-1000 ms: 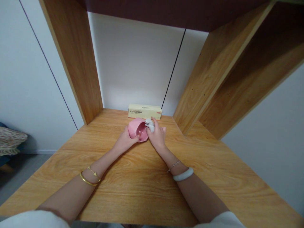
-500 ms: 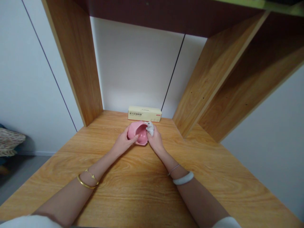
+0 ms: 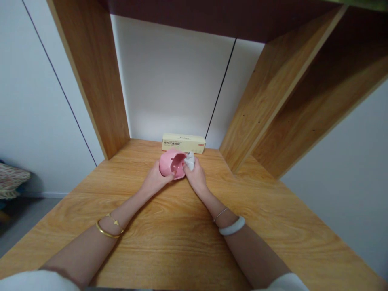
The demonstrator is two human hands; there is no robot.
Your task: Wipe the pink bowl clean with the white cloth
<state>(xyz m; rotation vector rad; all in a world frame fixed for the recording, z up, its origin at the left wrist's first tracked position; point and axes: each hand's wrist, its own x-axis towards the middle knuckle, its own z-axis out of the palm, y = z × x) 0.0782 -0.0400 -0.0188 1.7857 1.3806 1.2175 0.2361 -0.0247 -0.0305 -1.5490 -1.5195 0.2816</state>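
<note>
A small pink bowl (image 3: 169, 162) is tilted on its side near the back of the wooden desk (image 3: 182, 238), its opening turned to the right. My left hand (image 3: 154, 180) grips the bowl from the left and below. My right hand (image 3: 195, 176) is closed round a crumpled white cloth (image 3: 190, 160) and presses it against the bowl's rim. Both forearms reach forward across the desk, with gold bangles on the left wrist and a white bangle on the right.
A long cream box (image 3: 183, 143) with printed text lies against the white back wall, just behind the bowl. Wooden upright panels (image 3: 93, 81) stand at the left and right of the alcove, with a dark shelf overhead. A patterned cushion (image 3: 12, 178) shows at far left.
The bowl has been tipped further onto its side and turned to the right. The cloth has stayed at the rim, shifting slightly with my right hand.
</note>
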